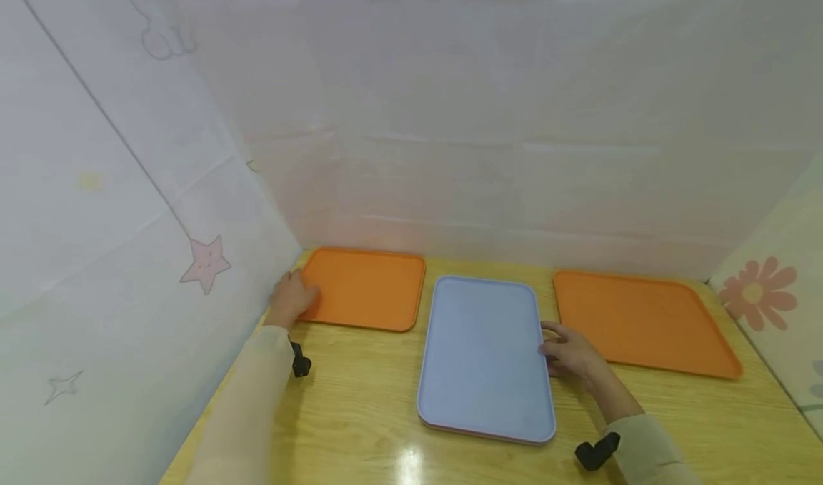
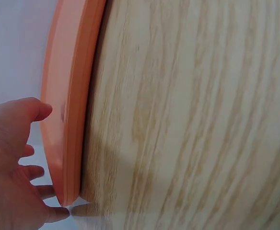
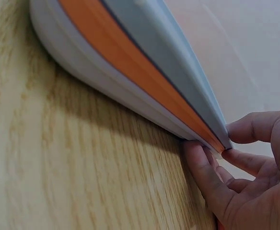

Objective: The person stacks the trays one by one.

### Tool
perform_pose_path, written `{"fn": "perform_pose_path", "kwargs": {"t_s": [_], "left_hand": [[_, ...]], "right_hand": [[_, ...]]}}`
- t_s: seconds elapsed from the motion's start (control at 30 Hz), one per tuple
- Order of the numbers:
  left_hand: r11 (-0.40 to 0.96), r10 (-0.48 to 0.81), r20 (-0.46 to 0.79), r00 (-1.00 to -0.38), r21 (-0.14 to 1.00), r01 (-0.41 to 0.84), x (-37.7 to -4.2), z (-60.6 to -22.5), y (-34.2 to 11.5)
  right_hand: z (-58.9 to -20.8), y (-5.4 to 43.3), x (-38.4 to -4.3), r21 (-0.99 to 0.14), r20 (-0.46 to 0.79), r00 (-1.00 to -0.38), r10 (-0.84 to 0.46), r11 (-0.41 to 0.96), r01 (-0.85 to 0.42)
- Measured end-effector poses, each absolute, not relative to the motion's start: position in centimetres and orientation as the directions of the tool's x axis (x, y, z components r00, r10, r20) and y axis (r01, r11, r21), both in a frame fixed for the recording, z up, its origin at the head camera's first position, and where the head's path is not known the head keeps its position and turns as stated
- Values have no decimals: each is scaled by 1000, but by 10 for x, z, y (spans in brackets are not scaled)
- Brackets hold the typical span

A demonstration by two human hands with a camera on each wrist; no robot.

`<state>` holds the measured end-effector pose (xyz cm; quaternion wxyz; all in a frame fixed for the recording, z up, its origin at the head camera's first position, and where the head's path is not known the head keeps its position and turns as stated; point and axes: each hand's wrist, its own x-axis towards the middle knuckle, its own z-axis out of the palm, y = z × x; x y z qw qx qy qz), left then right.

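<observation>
Stack of trays [image 1: 485, 360]: here it is, right in the middle of the counter [image 1: 360, 399], lying lengthwise front to back, its far short end near the counter's back edge
Layers: and what a line-up, blue tray [image 3: 164, 38] on top, orange layer [image 3: 140, 72] in between, pale layer [image 3: 77, 52] at the bottom against the wood
Right hand [image 1: 572, 353]: on the stack's right long edge, thumb and fingers bent and gripping, one digit up at the blue rim, another down by the underside
Left hand [image 1: 292, 298]: over at the counter's left edge, fingers spread apart, thumb over the near left part of the left orange tray [image 1: 363, 288]; whether it presses there, cannot tell
Left orange tray: flat in the counter's back left corner, long side along the back edge, well apart from the right hand
Right orange tray [image 1: 643, 324]: flat towards the back right corner, slightly askew, just beyond the right hand
Wrists: pale sleeves [image 1: 247, 392] on both arms, a black device [image 1: 596, 452] at each cuff
Walls: pale sheeting [image 1: 450, 113] rises behind the back edge, a pink star [image 1: 206, 263] to the left, a reddish flower [image 1: 759, 293] by the right edge
</observation>
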<state>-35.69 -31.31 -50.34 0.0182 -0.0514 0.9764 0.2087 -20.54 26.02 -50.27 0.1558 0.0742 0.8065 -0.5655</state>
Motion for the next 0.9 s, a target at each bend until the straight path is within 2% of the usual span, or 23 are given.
{"fn": "perform_pose_path", "kwargs": {"t_s": [0.2, 0.4, 0.73, 0.83, 0.9], "left_hand": [[900, -106, -153, -982, 405, -161, -352, -503, -317], [913, -123, -169, -978, 367, -178, -351, -504, -314], [946, -122, -32, -992, 298, -126, -354, -509, -308], [970, -88, 36, -996, 231, -77, -355, -513, -314], [971, -73, 44, -996, 233, -61, -356, -513, -320]], "right_hand": [[-508, 258, -205, -889, -339, -940, -44, 342, 305], [-510, 258, -206, -890, -328, -943, -46, 351, 292], [-509, 258, -206, -889, -332, -942, -38, 347, 299], [-509, 258, -206, -888, -330, -943, -36, 351, 297], [-509, 257, -206, -887, -330, -943, -37, 355, 296]]}}
